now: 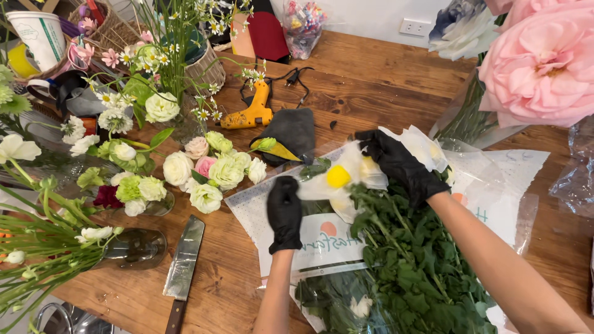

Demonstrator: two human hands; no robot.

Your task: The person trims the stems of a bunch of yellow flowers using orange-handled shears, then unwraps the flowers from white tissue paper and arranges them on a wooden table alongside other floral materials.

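Bunch of white flowers with yellow centres (344, 179) lies on a clear plastic wrapper (495, 179) at the right half of the wooden table (371, 74); blooms toward table centre, leafy green stems (408, 260) running back toward the person. Both hands in black gloves. Left hand (284, 213): fingers curled shut on the near edge of the white blooms. Right hand (399, 164): closed over the far side of the same blooms, gripping the petals. Some motion blur on the flowers.

Just beyond the blooms: a dark cloth (292, 133), then a yellow glue gun (250, 111) with black cord. Left of the hands: low arrangement of white, green and pink flowers (204, 170). Near edge, left: cleaver (184, 266) flat on the wood. Large pink rose (544, 68) close to camera, upper right.
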